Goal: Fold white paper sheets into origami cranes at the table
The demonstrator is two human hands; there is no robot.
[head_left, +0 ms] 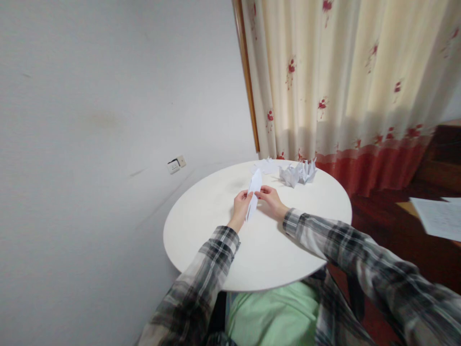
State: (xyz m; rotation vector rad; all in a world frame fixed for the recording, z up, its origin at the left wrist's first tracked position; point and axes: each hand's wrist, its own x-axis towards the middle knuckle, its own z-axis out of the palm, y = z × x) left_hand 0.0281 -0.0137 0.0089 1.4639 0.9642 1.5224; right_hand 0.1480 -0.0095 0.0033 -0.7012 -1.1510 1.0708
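Observation:
Between my two hands is a narrow piece of folded white paper [255, 181], held up over the round white table [201, 230]. Its long shape has a pointed upper end and a lower end that looks split. My left hand [240, 207] grips its left side, thumb and fingers closed on the paper. From the right, my right hand [272, 199] pinches the middle of the paper with thumb and fingertips. Several folded white paper figures [298, 173] with pointed tips stand beyond my right hand. White paper pieces [266, 166] lie at the table's far edge.
A pale wall [108, 120] with a socket [174, 166] rises close along the table's left. Behind the table hangs a flowered curtain [334, 86] with a red lower band. Written sheets [437, 218] lie on a lower surface at the right.

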